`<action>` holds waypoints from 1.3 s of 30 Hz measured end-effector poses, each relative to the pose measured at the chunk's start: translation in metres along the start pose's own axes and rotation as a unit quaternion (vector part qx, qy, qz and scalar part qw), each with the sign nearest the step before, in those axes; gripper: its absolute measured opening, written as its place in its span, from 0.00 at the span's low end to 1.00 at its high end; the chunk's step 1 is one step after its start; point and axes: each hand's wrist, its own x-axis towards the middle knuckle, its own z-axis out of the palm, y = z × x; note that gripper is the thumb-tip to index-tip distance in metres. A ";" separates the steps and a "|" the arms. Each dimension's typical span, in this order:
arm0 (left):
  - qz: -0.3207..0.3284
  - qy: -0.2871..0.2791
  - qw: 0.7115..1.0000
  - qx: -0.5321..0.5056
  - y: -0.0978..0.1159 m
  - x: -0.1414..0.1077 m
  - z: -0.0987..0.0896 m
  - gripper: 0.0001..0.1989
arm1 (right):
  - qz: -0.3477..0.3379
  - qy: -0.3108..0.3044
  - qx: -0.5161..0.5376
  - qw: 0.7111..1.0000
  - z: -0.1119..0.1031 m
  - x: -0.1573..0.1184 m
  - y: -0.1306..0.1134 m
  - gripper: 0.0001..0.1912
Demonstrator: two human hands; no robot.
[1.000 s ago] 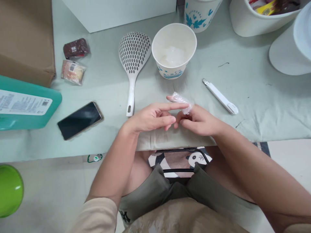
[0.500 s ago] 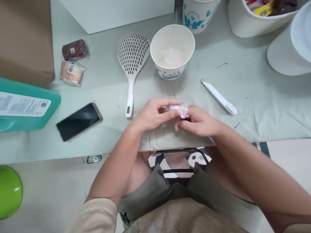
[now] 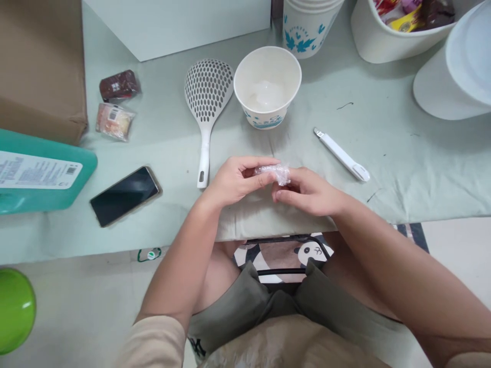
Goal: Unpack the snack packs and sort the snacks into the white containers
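Both hands meet above the front part of the table around a small crumpled piece of clear plastic wrap (image 3: 283, 175). My left hand (image 3: 240, 181) pinches its left side between thumb and fingers. My right hand (image 3: 309, 192) has its curled fingers against the right end, partly hidden behind the plastic. Just beyond them stands a white paper cup (image 3: 267, 115) with blue print and some whitish, clear material at its bottom. A white slotted skimmer (image 3: 209, 92) lies left of the cup. To the right rests a white utility knife (image 3: 341, 154).
A phone (image 3: 126, 196), two wrapped snacks (image 3: 119, 86) and a green jug (image 3: 82, 163) are on the left, near a cardboard box (image 3: 42, 66). Stacked paper cups (image 3: 307, 36), a white bin (image 3: 378, 46) of packets and a white canister (image 3: 441, 82) stand at the back right.
The plastic wrap and my fingers have shifted slightly left, with the grip much the same. The camera view has also moved a little; the table items look unmoved.
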 end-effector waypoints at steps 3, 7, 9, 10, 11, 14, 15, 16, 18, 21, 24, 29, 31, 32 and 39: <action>0.005 0.040 0.999 0.002 -0.005 0.001 -0.004 0.24 | 0.006 0.032 0.041 0.999 0.002 -0.001 0.003 0.09; -0.007 0.091 0.996 0.011 -0.008 0.002 -0.007 0.26 | 0.009 0.226 -0.078 0.971 0.009 -0.001 0.012 0.18; -0.022 0.094 0.995 0.022 -0.006 0.002 -0.007 0.26 | -0.031 0.302 -0.172 0.937 0.013 0.000 0.016 0.21; -0.028 0.089 0.995 0.025 -0.005 0.002 -0.006 0.26 | -0.064 0.314 -0.211 0.923 0.015 0.001 0.018 0.22; -0.033 0.081 0.996 0.025 -0.004 0.002 -0.005 0.27 | -0.098 0.313 -0.243 0.913 0.017 0.002 0.020 0.22; -0.031 0.061 0.998 0.012 -0.001 0.002 -0.002 0.27 | -0.162 0.296 -0.307 0.890 0.020 0.006 0.023 0.20; -0.029 0.059 0.998 0.006 0.000 0.002 -0.002 0.27 | -0.168 0.296 -0.316 0.886 0.021 0.006 0.024 0.19; -0.026 0.059 0.998 0.000 -0.001 0.001 -0.002 0.26 | -0.168 0.298 -0.318 0.884 0.021 0.007 0.024 0.19; -0.023 0.059 0.998 -0.013 -0.002 0.001 -0.002 0.24 | -0.156 0.301 -0.309 0.889 0.021 0.007 0.024 0.18; -0.011 0.058 0.998 -0.026 -0.002 0.000 -0.003 0.23 | -0.125 0.302 -0.261 0.908 0.020 0.006 0.019 0.14; 0.011 0.058 0.998 -0.032 -0.002 0.000 -0.003 0.20 | -0.066 0.302 -0.152 0.939 0.020 0.006 0.012 0.11; 0.040 0.061 0.997 -0.040 -0.005 0.001 -0.002 0.14 | 0.063 0.307 0.091 0.945 0.020 0.011 0.004 0.10; 0.052 0.068 0.996 -0.038 -0.006 0.001 -0.003 0.13 | 0.072 0.308 0.156 0.936 0.020 0.013 0.003 0.14; 0.058 0.070 0.995 -0.037 -0.007 0.001 -0.003 0.13 | 0.072 0.305 0.176 0.933 0.020 0.013 0.003 0.15; 0.047 0.047 0.992 -0.105 -0.007 0.004 0.004 0.17 | 0.070 0.245 0.275 0.927 0.017 0.014 0.005 0.24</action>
